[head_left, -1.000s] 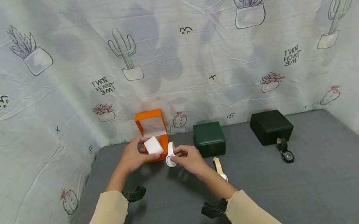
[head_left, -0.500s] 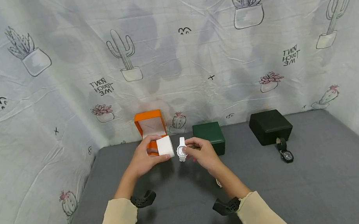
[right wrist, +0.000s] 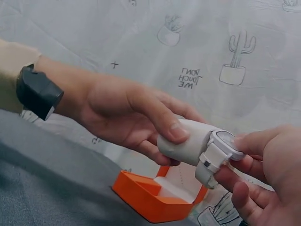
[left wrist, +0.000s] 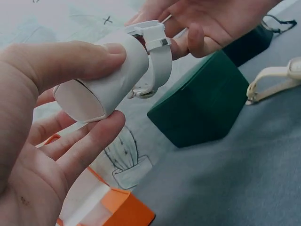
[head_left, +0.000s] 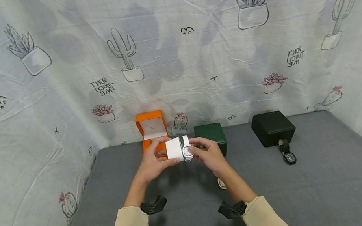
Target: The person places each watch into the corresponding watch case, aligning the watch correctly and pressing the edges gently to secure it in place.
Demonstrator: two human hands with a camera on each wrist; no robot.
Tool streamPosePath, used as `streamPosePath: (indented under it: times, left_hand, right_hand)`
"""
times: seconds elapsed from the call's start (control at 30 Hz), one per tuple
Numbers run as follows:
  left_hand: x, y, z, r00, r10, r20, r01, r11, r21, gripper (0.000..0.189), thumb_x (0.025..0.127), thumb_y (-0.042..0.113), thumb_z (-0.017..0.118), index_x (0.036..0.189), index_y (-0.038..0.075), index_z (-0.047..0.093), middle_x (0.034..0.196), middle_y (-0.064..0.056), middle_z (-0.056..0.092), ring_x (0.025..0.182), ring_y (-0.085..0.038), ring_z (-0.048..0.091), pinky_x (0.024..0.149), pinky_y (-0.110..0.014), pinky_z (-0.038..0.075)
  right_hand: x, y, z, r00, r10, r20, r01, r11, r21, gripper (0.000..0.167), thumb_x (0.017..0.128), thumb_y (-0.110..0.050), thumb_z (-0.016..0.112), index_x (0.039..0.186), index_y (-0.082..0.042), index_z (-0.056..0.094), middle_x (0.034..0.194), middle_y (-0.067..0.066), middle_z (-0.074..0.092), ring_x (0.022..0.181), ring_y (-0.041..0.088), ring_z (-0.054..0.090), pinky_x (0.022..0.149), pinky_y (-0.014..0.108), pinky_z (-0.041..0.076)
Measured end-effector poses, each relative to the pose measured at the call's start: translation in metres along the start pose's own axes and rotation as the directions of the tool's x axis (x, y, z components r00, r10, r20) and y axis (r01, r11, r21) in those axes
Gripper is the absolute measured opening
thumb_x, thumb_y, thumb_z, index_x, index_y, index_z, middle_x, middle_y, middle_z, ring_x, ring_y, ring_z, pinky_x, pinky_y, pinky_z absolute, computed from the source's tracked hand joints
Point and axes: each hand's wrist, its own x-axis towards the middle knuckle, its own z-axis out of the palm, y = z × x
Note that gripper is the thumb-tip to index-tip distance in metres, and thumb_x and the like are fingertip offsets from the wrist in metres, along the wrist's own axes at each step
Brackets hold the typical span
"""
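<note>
My left hand [head_left: 153, 163] grips a white watch cushion [head_left: 174, 149], thumb on one side and fingers on the other, above the table. With thumb and fingers, my right hand [head_left: 212, 155] pinches a white wristwatch [head_left: 187, 152] by its case. In the left wrist view the watch's white strap [left wrist: 162, 61] forms a closed loop, right at the cushion's [left wrist: 117, 70] far end. The right wrist view has the watch face [right wrist: 225, 139] turned up under my right thumb, the strap close against the cushion's [right wrist: 186, 143] end.
Behind my left hand an orange watch box [head_left: 149, 116] stands with its lid up. A closed green box [head_left: 210, 134] is right of it, and a closed black box [head_left: 273, 127] farther right. A black watch [head_left: 289, 157] leans there; a cream watch [head_left: 221, 183] lies beside my right forearm.
The cushion has moved right, away from the orange box, and turned its end towards the watch. The watch also went right, and the gap between the two has closed.
</note>
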Motion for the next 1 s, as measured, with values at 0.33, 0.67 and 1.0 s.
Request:
streamPosePath:
  times: [0.33, 0.67, 1.0]
  left_hand:
    - [0.0, -0.002, 0.008, 0.996, 0.02, 0.083, -0.013, 0.996, -0.089, 0.07, 0.078, 0.015, 0.082, 0.136, 0.017, 0.043, 0.14, -0.01, 0.04, 0.099, -0.028, 0.062, 0.079, -0.034, 0.058]
    - [-0.003, 0.002, 0.013, 0.983, 0.153, 0.103, -0.153, 0.988, -0.011, 0.067, 0.078, 0.008, 0.08, 0.133, 0.012, 0.042, 0.151, -0.004, 0.039, 0.1, -0.03, 0.056, 0.076, -0.027, 0.056]
    - [-0.002, -0.004, 0.018, 0.986, 0.167, 0.015, -0.166, 0.986, -0.024, 0.064, 0.078, 0.008, 0.08, 0.13, 0.011, 0.043, 0.139, -0.01, 0.048, 0.093, -0.028, 0.057, 0.075, -0.027, 0.055]
  right_hand:
    - [0.001, 0.011, -0.005, 0.998, 0.038, 0.046, -0.042, 0.995, 0.095, 0.032, 0.095, -0.016, 0.061, 0.126, -0.007, 0.065, 0.091, -0.004, 0.061, 0.072, 0.015, 0.052, 0.059, 0.025, 0.044]
    - [0.0, 0.015, -0.003, 0.997, 0.016, 0.081, -0.024, 0.995, 0.093, 0.032, 0.097, -0.02, 0.058, 0.126, -0.008, 0.066, 0.094, -0.003, 0.061, 0.067, 0.012, 0.047, 0.058, 0.022, 0.039]
    - [0.002, 0.015, 0.0, 0.998, 0.025, 0.055, -0.032, 0.992, 0.125, 0.029, 0.097, -0.023, 0.058, 0.123, -0.012, 0.067, 0.102, 0.001, 0.065, 0.076, 0.019, 0.053, 0.061, 0.026, 0.045]
